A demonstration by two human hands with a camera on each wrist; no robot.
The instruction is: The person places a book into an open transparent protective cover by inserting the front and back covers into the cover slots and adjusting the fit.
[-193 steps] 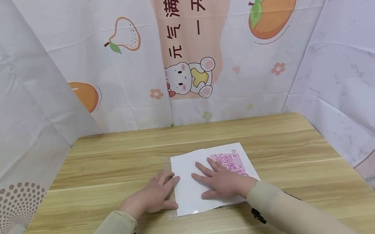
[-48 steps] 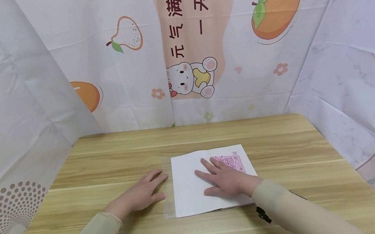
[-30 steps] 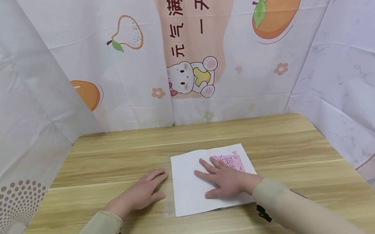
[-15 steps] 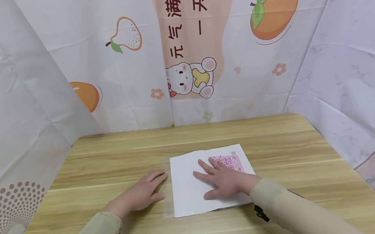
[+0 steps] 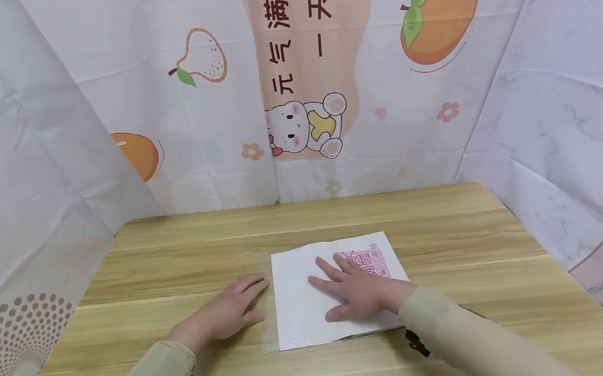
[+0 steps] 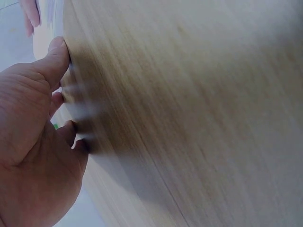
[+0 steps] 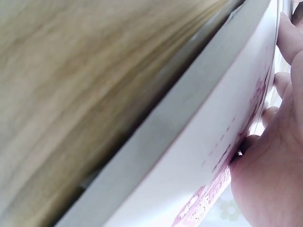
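A book (image 5: 301, 306) with white pages lies opened on the wooden table, pink print on its right-hand page. A strip of clear plastic cover (image 5: 269, 334) sticks out past its left edge. My right hand (image 5: 362, 291) lies spread over the pages, fingers straight and pointing up and left, covering part of the print. In the right wrist view the thick page block (image 7: 156, 142) shows edge-on under that hand. My left hand (image 5: 228, 308) rests on the table just left of the book, fingertips near the plastic strip and holding nothing.
The wooden table (image 5: 169, 248) has rounded far corners. Behind it hangs a white curtain (image 5: 209, 130) printed with fruit and a cartoon figure. More patterned cloth closes off the left and right sides.
Since the oldest frame my left hand has drawn left, away from the page edge. My right hand stays on the pages; over the last second both hands hold nearly still.
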